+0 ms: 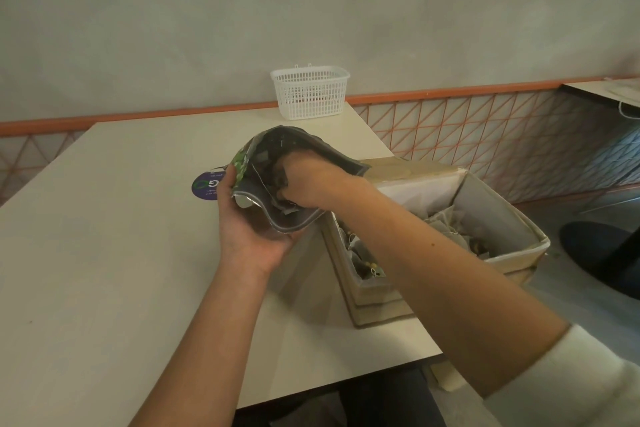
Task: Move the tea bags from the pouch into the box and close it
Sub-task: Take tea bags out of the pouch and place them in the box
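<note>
Pouch [277, 163] is gripped open beside the box [498, 215] by the left hand [249, 229] — tea bags [282, 199] inside are clutched by the right hand [308, 184].

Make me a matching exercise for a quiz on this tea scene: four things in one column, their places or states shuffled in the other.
Things:
1. pouch
2. box
3. basket
4. sticker

Places or states:
A. at the table's far edge, by the wall
B. flat on the table, behind the left hand
C. open, with tea bags inside
D. held up, right hand reaching in

Pairs: 1-D, 2-C, 3-A, 4-B
</note>
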